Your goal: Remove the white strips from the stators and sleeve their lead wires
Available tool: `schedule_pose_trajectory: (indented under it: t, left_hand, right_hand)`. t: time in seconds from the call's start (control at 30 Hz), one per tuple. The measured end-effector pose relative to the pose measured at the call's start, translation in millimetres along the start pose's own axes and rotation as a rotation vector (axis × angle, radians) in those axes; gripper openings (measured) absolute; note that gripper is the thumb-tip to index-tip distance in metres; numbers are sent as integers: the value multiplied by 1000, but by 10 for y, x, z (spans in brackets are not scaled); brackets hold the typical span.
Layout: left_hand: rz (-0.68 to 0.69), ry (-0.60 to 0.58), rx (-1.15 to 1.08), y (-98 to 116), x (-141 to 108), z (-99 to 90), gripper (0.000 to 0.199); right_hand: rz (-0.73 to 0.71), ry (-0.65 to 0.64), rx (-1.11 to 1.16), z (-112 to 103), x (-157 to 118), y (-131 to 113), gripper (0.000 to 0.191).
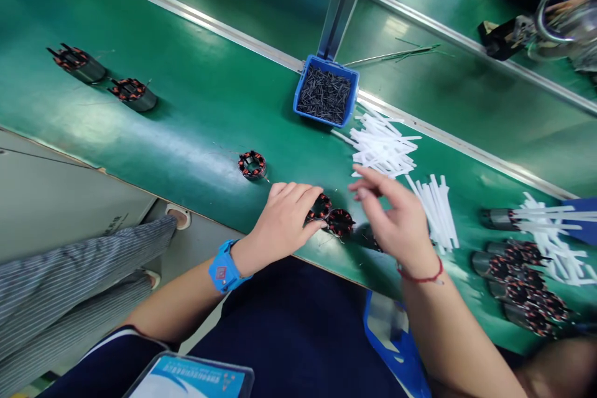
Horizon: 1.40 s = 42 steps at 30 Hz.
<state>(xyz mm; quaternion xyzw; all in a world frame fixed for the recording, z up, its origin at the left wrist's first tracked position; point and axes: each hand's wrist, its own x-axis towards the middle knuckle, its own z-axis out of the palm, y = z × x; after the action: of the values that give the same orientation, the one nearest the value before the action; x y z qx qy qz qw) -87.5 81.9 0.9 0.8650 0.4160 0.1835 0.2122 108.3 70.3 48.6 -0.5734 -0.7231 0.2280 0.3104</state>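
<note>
Low in the middle of the frame, the left hand (285,219) lies palm down on the green belt (196,106), fingers curled over a small copper-wound stator (319,206) and touching its near edge. A second stator (340,222) sits just to the right, touching the first. The right hand (395,219) hovers beside them, blurred, fingers loosely spread and holding nothing that can be made out. A third stator (252,165) lies alone a little up and left. Above the hands, at centre, a blue bin (326,91) is full of dark pins, with a heap of white strips (382,146) just to its lower right. Two longer wound cores (105,76) rest at upper left, and more cores (517,277) pile up at the right edge.
</note>
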Motion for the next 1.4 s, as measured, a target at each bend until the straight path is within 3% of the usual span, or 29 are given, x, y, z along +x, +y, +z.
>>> schedule_pose_trajectory:
  t: [0.13, 0.23, 0.33, 0.47, 0.6, 0.8, 0.9, 1.0, 1.17, 1.3, 1.4]
  left_hand:
    - [9, -23, 15, 28, 10, 96, 49]
    - [71, 4, -65, -10, -64, -5, 58]
    - [36, 175, -56, -180, -192, -229, 48]
    - [-180, 408, 64, -538, -356, -496, 26]
    - [-236, 406, 155, -761, -403, -516, 22]
    - [-9, 276, 303, -800, -259, -356, 22]
    - [26, 246, 317, -829, -148, -329, 22]
    - [-24, 235, 295, -816, -12, -324, 21]
    - [-122, 255, 264, -714, 167, -277, 20]
    - [-148, 317, 147, -692, 210, -207, 16]
    - [-206, 325, 65, -691, 225, -174, 14]
  right_hand:
    - [-72, 23, -231, -37, 687, -4, 32]
    - [-138, 13, -476, 119, 1314, 114, 30]
    - [-151, -13, -635, 335, 1799, 299, 25]
    - [-74, -61, -703, 518, 2089, 486, 22]
    - [-56, 30, -660, 523, 2116, 548, 21]
    - [-76, 78, -579, 413, 1932, 381, 26]
    - [-158, -7, -497, 441, 1655, 186, 24]
    - [-213, -189, -457, 549, 1304, 16, 20]
    - [-153, -380, -485, 702, 976, -58, 16]
    - [-37, -384, -123, 746, 972, -7, 11]
    - [236, -379, 366, 785, 982, 31, 3]
